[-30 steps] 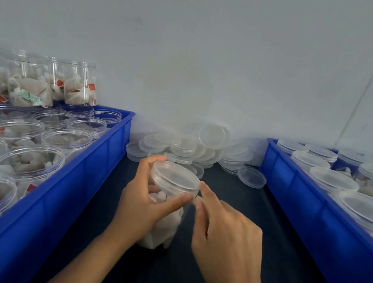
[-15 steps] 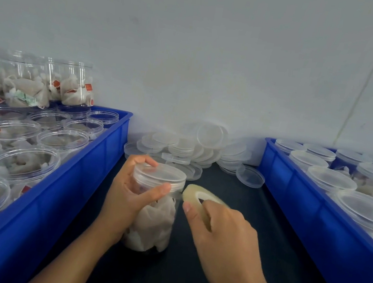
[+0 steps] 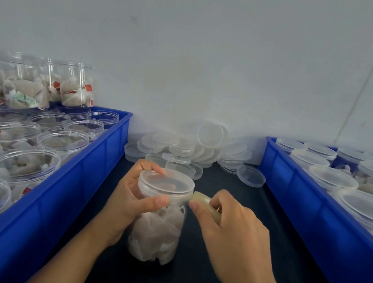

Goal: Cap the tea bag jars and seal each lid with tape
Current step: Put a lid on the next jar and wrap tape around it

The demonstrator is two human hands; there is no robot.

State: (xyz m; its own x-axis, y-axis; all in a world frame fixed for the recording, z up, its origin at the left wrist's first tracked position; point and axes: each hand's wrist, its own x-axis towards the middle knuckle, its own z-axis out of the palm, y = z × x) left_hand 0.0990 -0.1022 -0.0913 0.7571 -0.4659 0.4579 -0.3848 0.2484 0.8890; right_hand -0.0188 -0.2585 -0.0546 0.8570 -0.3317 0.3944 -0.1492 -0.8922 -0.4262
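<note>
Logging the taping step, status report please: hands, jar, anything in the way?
Left hand grips capped jar. Right hand holds tape roll against the lid rim. Nothing blocking.

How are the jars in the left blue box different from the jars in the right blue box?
The jars in the left blue crate stand open with no lids; the jars in the right blue crate all wear clear lids. More left jars show in view than right jars. Both sets are clear plastic, and where contents show, they hold tea bags.
</note>
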